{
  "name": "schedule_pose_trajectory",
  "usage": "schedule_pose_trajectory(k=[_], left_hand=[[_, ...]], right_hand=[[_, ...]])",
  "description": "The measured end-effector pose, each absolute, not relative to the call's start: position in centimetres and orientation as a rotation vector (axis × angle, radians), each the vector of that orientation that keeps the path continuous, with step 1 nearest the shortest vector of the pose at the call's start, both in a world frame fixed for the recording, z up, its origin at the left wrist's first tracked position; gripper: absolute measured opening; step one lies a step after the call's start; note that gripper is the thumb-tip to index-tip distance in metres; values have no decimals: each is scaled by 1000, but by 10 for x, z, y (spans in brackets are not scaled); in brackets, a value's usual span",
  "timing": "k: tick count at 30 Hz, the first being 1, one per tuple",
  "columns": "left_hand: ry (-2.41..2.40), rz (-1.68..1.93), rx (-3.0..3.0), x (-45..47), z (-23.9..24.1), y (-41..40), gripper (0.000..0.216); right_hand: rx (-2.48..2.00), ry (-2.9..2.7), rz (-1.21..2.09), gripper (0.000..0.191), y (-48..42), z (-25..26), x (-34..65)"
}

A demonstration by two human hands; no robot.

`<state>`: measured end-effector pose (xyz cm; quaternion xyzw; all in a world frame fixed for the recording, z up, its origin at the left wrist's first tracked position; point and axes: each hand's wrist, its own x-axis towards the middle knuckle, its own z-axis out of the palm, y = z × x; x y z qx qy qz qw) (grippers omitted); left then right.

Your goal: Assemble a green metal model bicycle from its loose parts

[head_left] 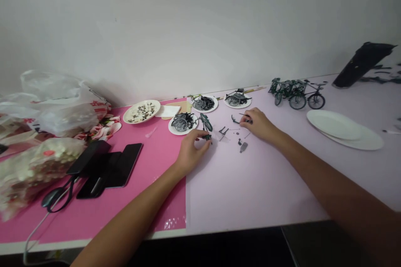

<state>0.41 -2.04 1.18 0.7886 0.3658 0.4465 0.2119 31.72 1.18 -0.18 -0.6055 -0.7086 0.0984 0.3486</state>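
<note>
Between the thumb and fingers of my left hand is a partly built model bicycle, one green wheel standing up beyond the fingertips. My right hand is closed in a pinch around a small dark part, too small and covered to name. A thin curved dark piece shows just left of those fingers. Loose small parts lie on the pale surface between my hands, among them a dark forked piece and a grey flat piece. A plate of model wheels is just behind my left hand.
Two more small plates of dark parts stand by the wall. A bowl of pale bits, phones and plastic bags are left. Finished model bicycles, white plates and a black container are right.
</note>
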Motion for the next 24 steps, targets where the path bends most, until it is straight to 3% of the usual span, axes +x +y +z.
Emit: schedule_pose_trajectory(k=[3,9,20,24], left_hand=[[1010,1224,2193,4,13,-21,20],[1021,1215,2188,4,12,-22,21],[1020,1231,2188,5,11,-21,22],[1000,1233,2193,4,11,-21,23]], right_hand=[[-1540,-1728,183,14,11,9,319],[-1436,-1600,30,39,12,22,325],[-1544,-1732,393,19,2,17,308],[-1559,-1780,384,17,1,15,307]])
